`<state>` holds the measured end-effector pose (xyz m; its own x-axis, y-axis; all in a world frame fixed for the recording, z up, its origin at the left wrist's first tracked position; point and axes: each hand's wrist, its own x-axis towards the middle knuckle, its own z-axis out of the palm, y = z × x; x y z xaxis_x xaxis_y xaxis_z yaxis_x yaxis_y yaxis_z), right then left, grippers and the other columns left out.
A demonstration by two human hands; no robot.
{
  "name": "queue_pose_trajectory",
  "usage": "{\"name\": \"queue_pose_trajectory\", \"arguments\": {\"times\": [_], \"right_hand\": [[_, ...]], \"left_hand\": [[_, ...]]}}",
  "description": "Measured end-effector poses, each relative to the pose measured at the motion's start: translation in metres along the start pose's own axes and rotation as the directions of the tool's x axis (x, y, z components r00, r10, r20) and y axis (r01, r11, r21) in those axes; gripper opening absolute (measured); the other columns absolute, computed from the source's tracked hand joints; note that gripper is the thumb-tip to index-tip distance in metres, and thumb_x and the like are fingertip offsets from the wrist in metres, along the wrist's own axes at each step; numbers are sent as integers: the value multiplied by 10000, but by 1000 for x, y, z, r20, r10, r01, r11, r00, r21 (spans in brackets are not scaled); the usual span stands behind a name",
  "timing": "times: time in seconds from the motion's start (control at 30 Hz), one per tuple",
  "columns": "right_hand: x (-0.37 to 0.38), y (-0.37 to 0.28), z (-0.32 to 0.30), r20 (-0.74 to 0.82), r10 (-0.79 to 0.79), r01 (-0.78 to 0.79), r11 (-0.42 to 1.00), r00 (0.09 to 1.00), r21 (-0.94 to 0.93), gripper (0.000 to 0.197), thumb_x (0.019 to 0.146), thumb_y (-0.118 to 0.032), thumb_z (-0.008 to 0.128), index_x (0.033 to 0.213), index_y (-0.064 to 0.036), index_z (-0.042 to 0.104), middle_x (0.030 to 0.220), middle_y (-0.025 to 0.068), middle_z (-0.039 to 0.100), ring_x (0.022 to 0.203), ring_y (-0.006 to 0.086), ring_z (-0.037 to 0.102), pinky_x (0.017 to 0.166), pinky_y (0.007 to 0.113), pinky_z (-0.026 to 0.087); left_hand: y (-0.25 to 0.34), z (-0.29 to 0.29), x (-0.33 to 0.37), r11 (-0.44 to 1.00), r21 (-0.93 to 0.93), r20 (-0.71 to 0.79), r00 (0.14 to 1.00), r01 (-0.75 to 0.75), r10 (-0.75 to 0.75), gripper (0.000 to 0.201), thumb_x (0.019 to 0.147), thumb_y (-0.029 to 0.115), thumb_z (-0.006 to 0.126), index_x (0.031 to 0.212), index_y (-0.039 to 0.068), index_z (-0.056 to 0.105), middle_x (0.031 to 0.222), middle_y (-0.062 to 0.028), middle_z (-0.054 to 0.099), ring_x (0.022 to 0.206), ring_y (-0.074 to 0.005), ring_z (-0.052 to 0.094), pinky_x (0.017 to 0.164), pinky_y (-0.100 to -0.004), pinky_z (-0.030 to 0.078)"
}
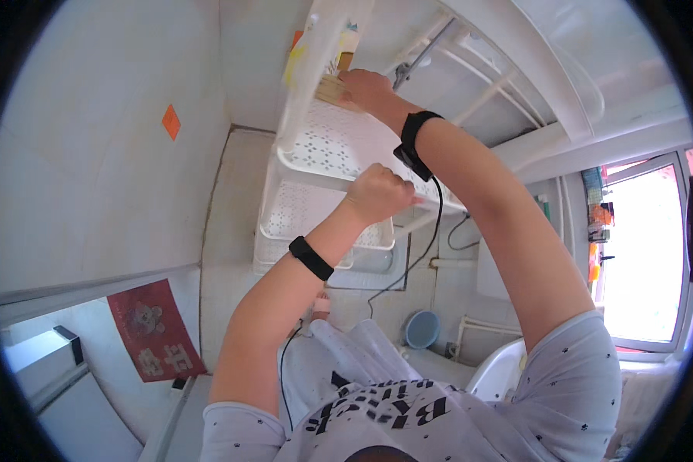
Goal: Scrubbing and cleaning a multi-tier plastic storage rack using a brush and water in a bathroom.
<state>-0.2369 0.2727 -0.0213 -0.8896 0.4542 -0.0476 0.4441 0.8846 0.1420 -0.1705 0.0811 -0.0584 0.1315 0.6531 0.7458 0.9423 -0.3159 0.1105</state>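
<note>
A white plastic shelf rack (327, 158) with patterned perforated tiers stands in front of me. My left hand (381, 191) is closed at the front rim of its upper tier, fingers curled and thumb to the right. My right hand (364, 88) reaches farther in over that tier, its fingers bent against a flat, beige, ribbed object (331, 90) at the back. I cannot make out exactly what that object is, as the hand partly covers it. Small yellow and brown items (345, 60) sit just beyond it. Each wrist wears a black band.
White pipes (485, 73) run along the wall at upper right. Below the rack lies a pale basin (373, 269) set in the floor. A blue bucket (421, 329) stands near a white tub (497, 369). Black cables hang near both arms. At right is a bright window (643, 254).
</note>
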Motion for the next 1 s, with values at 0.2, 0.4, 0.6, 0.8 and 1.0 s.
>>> {"name": "queue_pose_trajectory", "arguments": {"times": [0.2,0.4,0.6,0.8,1.0], "right_hand": [[-66,35,1,279,245,-237,970,929,-62,373,811,-366,645,995,-44,684,1001,198,681,961,346,659,803,449,528],[-110,28,26,404,-16,-42,990,914,135,704,782,-423,691,1337,-42,484,1008,225,674,936,382,657,843,457,511],[-145,-10,16,443,-60,34,997,894,67,813,764,-324,712,1429,-73,318,1091,236,649,1059,412,602,883,465,489],[-171,-15,6,590,185,-271,961,786,60,827,752,-243,657,1455,-104,243,1135,278,599,1149,449,524,955,481,433],[-202,11,25,506,132,-146,989,852,-12,788,754,-173,556,1427,42,207,1258,395,473,1211,492,473,985,470,414]], "left_hand": [[1,-37,-29,965,211,-19,988,153,-152,462,766,513,662,506,167,501,431,8,478,405,-161,494,466,-289,368],[22,-44,-46,928,302,71,966,217,-249,462,796,535,642,528,181,516,418,13,469,400,-151,521,440,-287,371],[21,-56,-44,946,269,149,963,178,-224,471,864,526,591,550,177,546,428,20,498,396,-155,542,458,-284,402],[36,-80,-41,960,183,373,888,212,-267,338,832,433,648,674,140,590,529,12,569,499,-166,606,486,-303,447],[55,-93,-35,937,156,518,781,314,-348,221,711,74,656,915,138,597,753,-29,631,674,-197,646,535,-359,499]]}}
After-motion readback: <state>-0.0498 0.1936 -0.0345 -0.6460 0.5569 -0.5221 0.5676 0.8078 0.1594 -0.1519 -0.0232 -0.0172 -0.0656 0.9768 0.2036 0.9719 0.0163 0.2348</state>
